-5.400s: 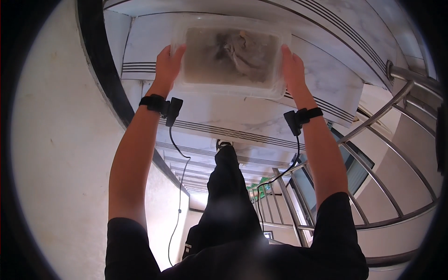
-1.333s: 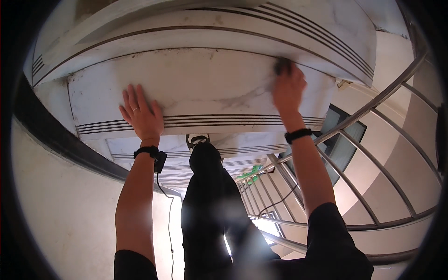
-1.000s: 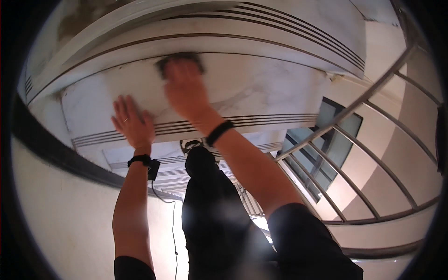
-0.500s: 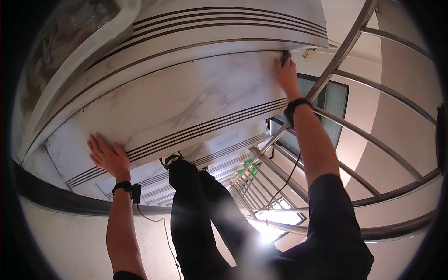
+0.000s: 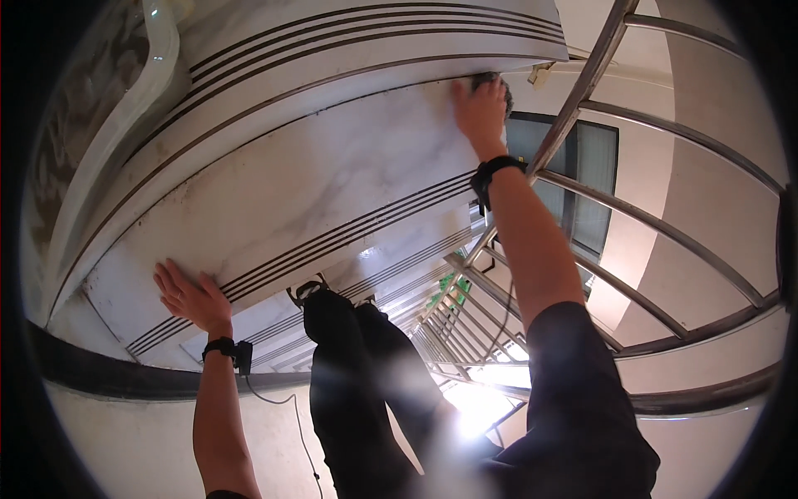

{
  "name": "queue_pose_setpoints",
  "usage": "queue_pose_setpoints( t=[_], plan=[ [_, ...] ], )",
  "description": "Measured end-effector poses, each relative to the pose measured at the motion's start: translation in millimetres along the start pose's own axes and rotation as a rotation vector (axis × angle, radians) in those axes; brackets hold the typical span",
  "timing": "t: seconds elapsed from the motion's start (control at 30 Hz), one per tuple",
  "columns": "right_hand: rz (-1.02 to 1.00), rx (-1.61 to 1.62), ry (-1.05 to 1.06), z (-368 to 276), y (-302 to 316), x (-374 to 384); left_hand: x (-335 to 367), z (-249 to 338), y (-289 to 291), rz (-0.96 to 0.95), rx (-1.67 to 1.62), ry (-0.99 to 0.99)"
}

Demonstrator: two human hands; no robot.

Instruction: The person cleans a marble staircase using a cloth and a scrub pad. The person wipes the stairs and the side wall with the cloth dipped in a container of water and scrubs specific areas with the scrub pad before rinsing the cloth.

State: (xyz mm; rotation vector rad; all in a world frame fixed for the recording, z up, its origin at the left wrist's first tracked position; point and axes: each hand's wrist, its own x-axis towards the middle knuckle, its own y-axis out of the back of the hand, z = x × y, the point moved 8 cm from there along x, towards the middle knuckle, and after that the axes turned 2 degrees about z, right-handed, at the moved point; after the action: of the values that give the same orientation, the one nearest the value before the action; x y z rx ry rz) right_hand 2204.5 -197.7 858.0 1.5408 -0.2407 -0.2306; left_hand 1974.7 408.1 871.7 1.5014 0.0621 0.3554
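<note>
My left hand [image 5: 191, 298] lies flat with its fingers spread on the near left part of a white marble-look stair tread [image 5: 307, 179], close to its dark grooved edge. At the far right end of the same tread, my right hand [image 5: 480, 115] presses down on a dark grey, fuzzy wad [image 5: 503, 91], like a rag or scourer. Part of the wad shows past the fingers; the rest is hidden under the hand. Faint grey streaks run over the tread's surface.
A metal railing [image 5: 586, 79] with several bars rises on the right. Upper left is a glossy white moulding [image 5: 104, 121] beside patterned brown stone. More steps [image 5: 374, 254] descend below, where my dark-trousered legs [image 5: 349, 366] are. A thin cable [image 5: 299, 416] hangs from the left wrist device.
My right hand has slid a little left and up along the tread's far right end with the wad. The left hand stays in place on the tread; the whole view has shifted slightly.
</note>
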Motion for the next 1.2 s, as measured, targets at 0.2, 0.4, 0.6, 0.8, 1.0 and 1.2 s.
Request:
queue_pose_setpoints(
  t=[0.2, 0.4, 0.6, 0.8, 1.0, 1.2],
  plan=[
    [0.011, 0.166, 0.189, -80.4, 2.9, -46.5, -3.9, -13.5, -5.0, -0.031, 0.045, 0.042],
    [0.005, -0.007, -0.024, 1.2, 11.9, 5.9, 1.5, -1.7, -1.4, -0.044, 0.032, 0.010],
    [-0.055, 0.035, 0.164, -51.3, 5.9, -18.8, -4.0, -13.7, -5.6, -0.032, 0.049, 0.032],
    [-0.060, -0.146, 0.115, -29.1, 4.9, -13.1, 0.1, -3.9, -0.1, -0.050, 0.045, 0.006],
    [-0.035, 0.025, 0.030, -3.1, 8.2, -3.3, 2.8, -5.2, -8.0, -0.028, 0.039, 0.014],
    [0.029, 0.038, 0.079, 18.1, 3.0, -88.2, 3.9, 0.3, -8.7, -0.062, 0.046, 0.023]
  ],
)
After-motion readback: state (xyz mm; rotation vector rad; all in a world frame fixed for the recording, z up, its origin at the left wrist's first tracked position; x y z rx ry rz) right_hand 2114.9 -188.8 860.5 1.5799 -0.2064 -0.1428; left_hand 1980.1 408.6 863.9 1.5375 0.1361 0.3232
